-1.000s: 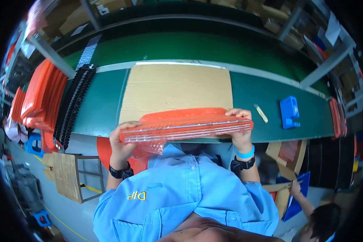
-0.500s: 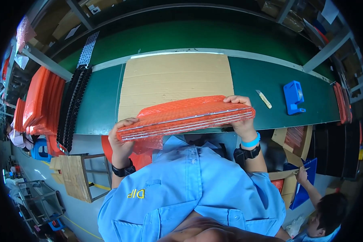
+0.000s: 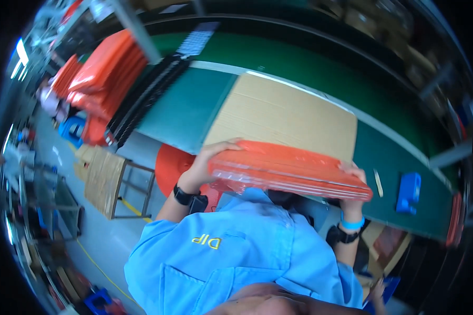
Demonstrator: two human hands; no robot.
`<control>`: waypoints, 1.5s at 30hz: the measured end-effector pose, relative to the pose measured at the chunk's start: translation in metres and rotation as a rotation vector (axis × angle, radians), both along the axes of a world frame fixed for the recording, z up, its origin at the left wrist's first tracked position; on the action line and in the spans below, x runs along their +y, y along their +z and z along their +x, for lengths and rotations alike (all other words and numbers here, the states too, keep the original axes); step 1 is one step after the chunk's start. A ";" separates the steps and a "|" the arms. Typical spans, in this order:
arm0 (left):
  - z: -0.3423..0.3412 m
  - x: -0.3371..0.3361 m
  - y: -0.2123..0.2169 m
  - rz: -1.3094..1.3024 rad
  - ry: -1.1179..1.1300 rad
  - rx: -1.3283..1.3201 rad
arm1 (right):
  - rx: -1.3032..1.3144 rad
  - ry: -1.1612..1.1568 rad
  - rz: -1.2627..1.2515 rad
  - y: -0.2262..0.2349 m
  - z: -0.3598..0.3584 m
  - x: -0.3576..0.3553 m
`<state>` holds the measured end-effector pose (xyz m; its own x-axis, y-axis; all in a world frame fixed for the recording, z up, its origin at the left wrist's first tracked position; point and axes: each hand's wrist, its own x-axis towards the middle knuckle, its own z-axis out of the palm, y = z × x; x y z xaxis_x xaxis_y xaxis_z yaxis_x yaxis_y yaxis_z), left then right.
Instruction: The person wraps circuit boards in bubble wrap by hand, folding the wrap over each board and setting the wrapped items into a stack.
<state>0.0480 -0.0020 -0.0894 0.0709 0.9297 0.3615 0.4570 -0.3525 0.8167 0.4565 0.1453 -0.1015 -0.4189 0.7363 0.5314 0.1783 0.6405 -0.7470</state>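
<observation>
fingers of left hand and right hand curled shut around opposite ends of wrapped orange stack, lifted clear, tilted, just short of cardboard sheet. carried, not yet set down on cardboard sheet.

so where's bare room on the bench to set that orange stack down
The cardboard sheet just beyond the wrapped orange stack is bare, as is the green mat to its left. Crowded: black trays and orange piles far left; blue box at right.
</observation>
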 end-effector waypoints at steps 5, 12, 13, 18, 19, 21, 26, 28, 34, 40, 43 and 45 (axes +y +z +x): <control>0.002 -0.037 0.046 -0.405 -0.183 -0.714 | 0.189 0.100 -0.444 0.092 -0.032 0.001; -0.016 -0.097 0.047 -0.170 0.132 -1.426 | 0.261 0.554 -0.694 0.161 -0.130 0.001; -0.026 -0.108 0.047 -0.074 0.146 -1.482 | 0.279 0.688 -0.712 0.165 -0.140 -0.001; -0.108 -0.153 0.082 0.421 0.531 -1.217 | -0.009 0.732 -0.768 0.117 -0.156 0.023; -0.125 -0.152 0.092 0.512 0.640 -1.158 | -0.077 0.616 -0.744 0.096 -0.158 0.027; -0.170 -0.164 0.108 0.665 0.761 -1.062 | -0.176 0.438 -0.750 0.072 -0.155 0.026; -0.332 -0.206 0.147 0.966 1.147 -0.628 | -0.238 0.325 -0.832 0.037 -0.139 0.029; -0.401 -0.205 0.151 1.034 1.224 -0.419 | -0.168 0.266 -0.842 0.033 -0.136 0.023; -0.601 -0.265 0.083 0.757 1.457 -0.416 | -0.035 0.178 -0.871 0.027 -0.132 0.021; -0.670 -0.247 0.043 0.540 1.295 -0.736 | 0.033 0.099 -0.900 0.026 -0.134 0.023; -0.666 -0.213 0.049 0.499 1.265 -0.936 | 0.038 0.048 -0.889 0.030 -0.142 0.015; -0.667 -0.209 0.055 0.180 1.621 -0.645 | 0.053 0.030 -0.873 0.029 -0.144 0.015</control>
